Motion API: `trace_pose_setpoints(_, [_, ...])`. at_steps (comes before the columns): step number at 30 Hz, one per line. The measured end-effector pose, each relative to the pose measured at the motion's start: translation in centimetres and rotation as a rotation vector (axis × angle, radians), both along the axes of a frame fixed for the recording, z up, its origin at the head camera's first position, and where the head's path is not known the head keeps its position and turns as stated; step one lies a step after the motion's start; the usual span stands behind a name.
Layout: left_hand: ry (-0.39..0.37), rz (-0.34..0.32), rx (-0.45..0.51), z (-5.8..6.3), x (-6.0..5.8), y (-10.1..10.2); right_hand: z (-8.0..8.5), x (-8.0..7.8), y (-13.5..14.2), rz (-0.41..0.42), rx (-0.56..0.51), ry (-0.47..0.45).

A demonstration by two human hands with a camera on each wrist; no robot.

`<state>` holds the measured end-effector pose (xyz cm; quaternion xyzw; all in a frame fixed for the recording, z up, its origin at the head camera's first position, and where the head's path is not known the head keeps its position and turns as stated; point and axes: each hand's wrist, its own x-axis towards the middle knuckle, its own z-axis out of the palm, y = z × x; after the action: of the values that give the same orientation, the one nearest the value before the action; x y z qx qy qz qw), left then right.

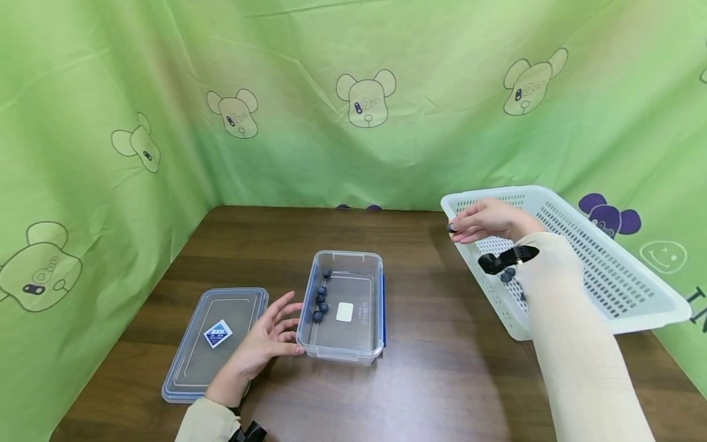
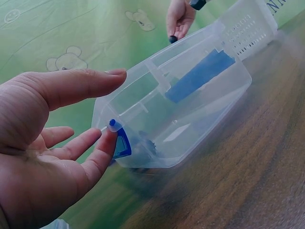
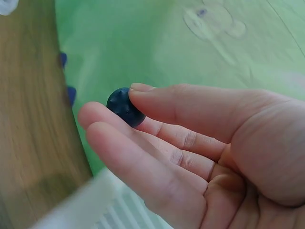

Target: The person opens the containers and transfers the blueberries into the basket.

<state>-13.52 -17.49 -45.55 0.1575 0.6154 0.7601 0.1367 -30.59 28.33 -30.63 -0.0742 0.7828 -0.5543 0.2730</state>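
Note:
Between thumb and fingers my right hand (image 1: 488,221) pinches a single blueberry (image 3: 125,107), held above the left rim of a white slotted basket (image 1: 624,270). More blueberries (image 1: 507,274) lie in that basket, partly hidden by my right arm. My left hand (image 1: 270,336) has its fingers spread and relaxed, with the fingertips touching the left side of a clear plastic container (image 1: 359,334). Several blueberries (image 1: 321,299) lie in a row along the container's left inside. In the left wrist view the container's wall and blue clip (image 2: 122,143) show beside the fingers.
A clear lid (image 1: 193,368) with a blue edge and a blue-white sticker lies flat left of the container. The brown wooden table (image 1: 436,368) stretches between container and basket. Green printed cloth (image 1: 298,153) hangs around the back and sides.

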Motion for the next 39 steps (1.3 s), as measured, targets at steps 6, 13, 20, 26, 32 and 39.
trace_pose_setpoints(6, [0.002, -0.003, 0.004, 0.0, -0.1, -0.1, -0.4, 0.5, 3.4, -0.066, -0.035, -0.035])
trace_pose_setpoints(13, [-0.006, -0.002, 0.004, 0.0, -0.1, -0.1, -2.0, 1.0, 7.0, -0.135, -0.063, -0.099])
trace_pose_setpoints(20, [-0.011, -0.002, 0.006, 0.1, -0.2, -0.2, -4.0, 1.0, 9.7, -0.179, -0.065, -0.223])
trace_pose_setpoints(26, [-0.021, -0.001, 0.010, 0.2, -0.2, -0.2, -5.0, 1.0, 11.4, -0.166, -0.044, -0.324])
trace_pose_setpoints(32, [-0.022, 0.002, 0.010, 0.1, -0.2, -0.2, -5.3, 1.9, 12.2, -0.252, 0.023, -0.373])
trace_pose_setpoints(39, [-0.022, 0.003, 0.003, 0.0, -0.3, -0.2, -6.4, 2.7, 12.8, -0.246, 0.085, -0.382])
